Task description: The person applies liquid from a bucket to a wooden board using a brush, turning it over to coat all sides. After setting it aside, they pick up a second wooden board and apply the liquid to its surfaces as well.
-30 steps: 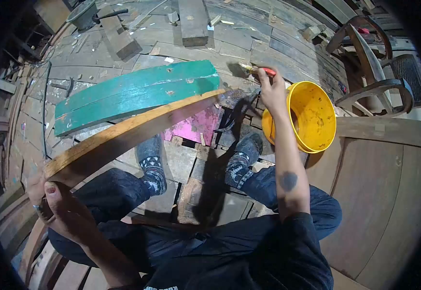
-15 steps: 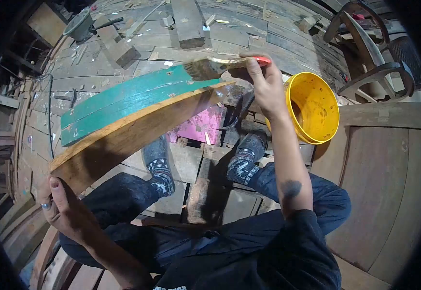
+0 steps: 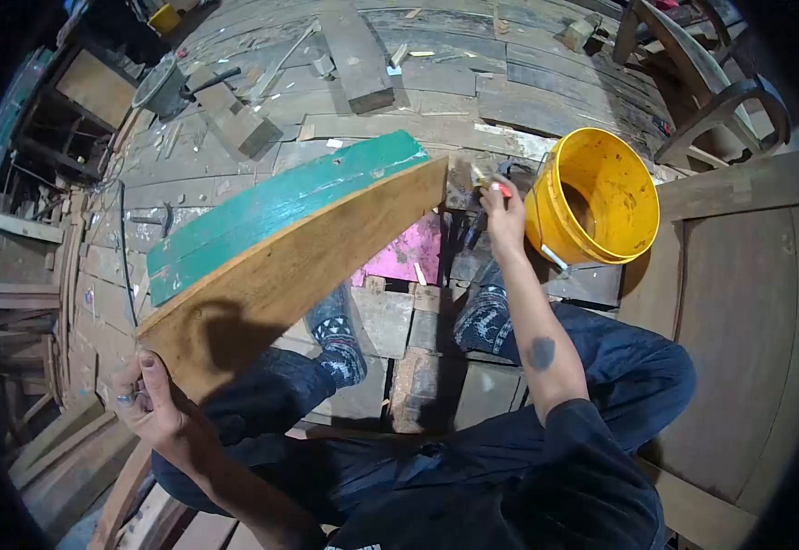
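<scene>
A curved wooden board [image 3: 326, 247] slants across the view, with bare brown wood on the side toward me and a worn green painted face [image 3: 280, 202] beyond it. My left hand [image 3: 157, 399] grips its lower left end, thumb on the near side. Just past the upper right end, my right hand [image 3: 507, 220] is closed round a paintbrush [image 3: 479, 174] with a red-tipped handle. Its bristles are hard to make out against the dark floor. Right of that hand stands a yellow bucket [image 3: 638, 225], stained inside, with dark liquid at the bottom.
Wood offcuts [image 3: 355, 64] and scraps lie over the plank floor. A hammer [image 3: 163, 220] lies at left, near a grey tub [image 3: 161, 87]. At right are a wooden panel [image 3: 738, 339] and a curved chair frame [image 3: 729, 128]. Pink sheet [image 3: 409, 252] lies between my feet.
My right hand has drawn the paintbrush off the green face, down to beside the board's right end near the bucket. The view has shifted, and the board is turned slightly.
</scene>
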Demonstrator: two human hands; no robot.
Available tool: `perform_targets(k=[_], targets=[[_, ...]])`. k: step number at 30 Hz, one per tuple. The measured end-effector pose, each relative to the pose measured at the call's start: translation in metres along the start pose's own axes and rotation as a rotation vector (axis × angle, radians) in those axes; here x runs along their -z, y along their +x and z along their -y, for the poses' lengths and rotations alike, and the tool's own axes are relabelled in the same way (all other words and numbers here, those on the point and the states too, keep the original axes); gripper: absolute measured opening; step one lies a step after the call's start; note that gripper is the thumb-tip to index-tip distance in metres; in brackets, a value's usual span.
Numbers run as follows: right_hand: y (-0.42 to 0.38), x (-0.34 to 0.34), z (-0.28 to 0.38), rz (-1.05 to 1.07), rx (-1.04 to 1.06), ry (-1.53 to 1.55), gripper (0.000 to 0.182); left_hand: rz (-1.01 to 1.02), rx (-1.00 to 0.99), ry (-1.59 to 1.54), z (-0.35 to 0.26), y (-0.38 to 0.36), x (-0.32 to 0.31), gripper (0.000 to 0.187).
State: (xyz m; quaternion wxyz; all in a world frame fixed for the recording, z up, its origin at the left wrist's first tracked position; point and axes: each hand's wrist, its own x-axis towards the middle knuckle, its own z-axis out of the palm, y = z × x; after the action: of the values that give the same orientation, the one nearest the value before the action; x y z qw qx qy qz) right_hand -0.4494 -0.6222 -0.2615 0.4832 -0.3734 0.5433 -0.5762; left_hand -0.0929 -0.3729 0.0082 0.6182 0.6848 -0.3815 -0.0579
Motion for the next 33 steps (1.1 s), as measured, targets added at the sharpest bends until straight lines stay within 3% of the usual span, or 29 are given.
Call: perform_targets(k=[3, 5, 6, 10, 12, 13, 15, 17, 19, 21, 23, 26, 27, 29, 33], targets=[[-0.016, -0.022, 0.025, 0.142, -0.026, 0.099, 0.027, -0.009, -0.051, -0.005, 0.010, 0.003, -0.001, 0.012], [-0.019, -0.030, 0.047, 0.198, 0.204, -0.271, 0.025, 0.059, -0.044, -0.006, 0.019, 0.007, 0.004, 0.012], [-0.020, -0.037, 0.055, 0.200, 0.229, -0.142, 0.025, 0.027, -0.020, -0.008, 0.021, 0.008, 0.005, 0.013], [-0.039, -0.052, 0.119, 0.339, 0.311, -0.090, 0.028, -0.015, 0.077, -0.101, 0.027, 0.011, 0.003, 0.016], [-0.046, -0.056, 0.131, 0.472, 0.082, 0.282, 0.035, 0.041, 0.060, -0.083, 0.032, 0.015, 0.011, 0.018], [-0.046, -0.055, 0.130, 0.467, 0.081, 0.284, 0.035, 0.046, 0.059, -0.082, 0.027, 0.013, 0.005, 0.018], [-0.045, -0.056, 0.124, 0.492, -0.100, 0.542, 0.043, -0.020, 0.147, -0.275, 0.012, 0.007, -0.007, 0.008], [-0.033, -0.042, 0.095, 0.490, -0.135, 0.470, 0.042, -0.002, 0.155, -0.339, 0.022, 0.008, 0.004, 0.016], [-0.023, -0.029, 0.056, 0.286, -0.252, 0.524, 0.039, 0.142, 0.126, -0.296, 0.025, 0.008, 0.010, 0.028], [-0.017, -0.011, 0.024, 0.103, -0.229, 0.505, 0.037, 0.147, 0.139, -0.297, 0.019, 0.005, 0.006, 0.033], [-0.010, 0.009, 0.005, -0.037, -0.265, 0.389, 0.035, 0.148, 0.153, -0.295, 0.009, -0.001, -0.001, 0.039], [-0.004, 0.015, -0.003, -0.089, -0.112, 0.114, 0.033, 0.224, 0.134, -0.357, 0.003, -0.004, -0.004, 0.043], [-0.004, 0.012, -0.005, -0.088, -0.113, 0.116, 0.033, 0.224, 0.132, -0.355, 0.003, -0.005, -0.003, 0.043], [-0.004, 0.004, -0.004, -0.012, 0.161, -0.363, 0.026, 0.241, 0.118, -0.381, 0.003, -0.007, -0.003, 0.046], [-0.030, -0.033, 0.044, 0.104, 0.252, -0.410, 0.023, 0.294, 0.024, -0.378, 0.017, -0.006, 0.003, 0.050]])
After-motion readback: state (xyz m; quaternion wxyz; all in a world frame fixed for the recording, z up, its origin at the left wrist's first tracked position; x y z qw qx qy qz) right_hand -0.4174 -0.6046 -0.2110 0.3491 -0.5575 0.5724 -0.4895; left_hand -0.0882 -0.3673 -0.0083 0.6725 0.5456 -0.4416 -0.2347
